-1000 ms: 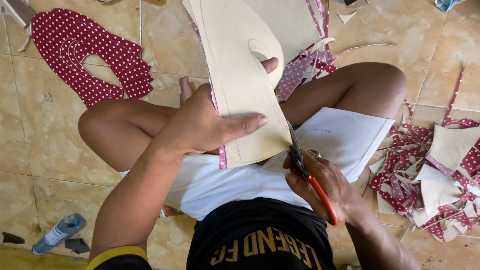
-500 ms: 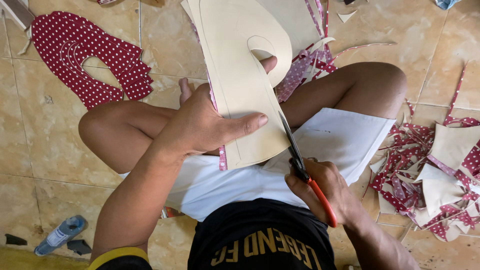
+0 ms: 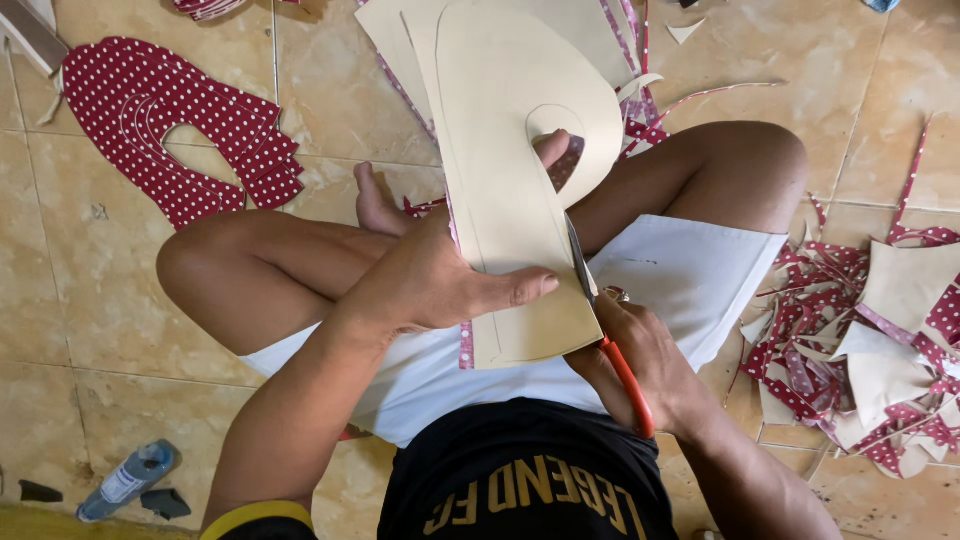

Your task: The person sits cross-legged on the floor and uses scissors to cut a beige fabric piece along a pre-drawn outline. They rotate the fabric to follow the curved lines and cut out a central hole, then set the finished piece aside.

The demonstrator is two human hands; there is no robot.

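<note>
The person sits cross-legged on the tiled floor [image 3: 880, 90]. Nearest, the right hand [image 3: 640, 365] is closed around the orange handles of the scissors [image 3: 600, 320]; the blades sit at the right edge of the sheet [image 3: 510, 180]. Against the frame a second ago, the blades have advanced up that edge, so the cut is longer and the waste strip is freer. The left hand [image 3: 435, 280] clamps the sheet, thumb flat on its cream face, a fingertip showing through the cut-out hole. The sheet stands over the lap, above a white cloth [image 3: 690, 275]. Right of the knee lies a scrap pile [image 3: 880, 350]. Far left lies a red dotted cut piece [image 3: 180, 125]; near left, a small bottle [image 3: 125, 480]
</note>
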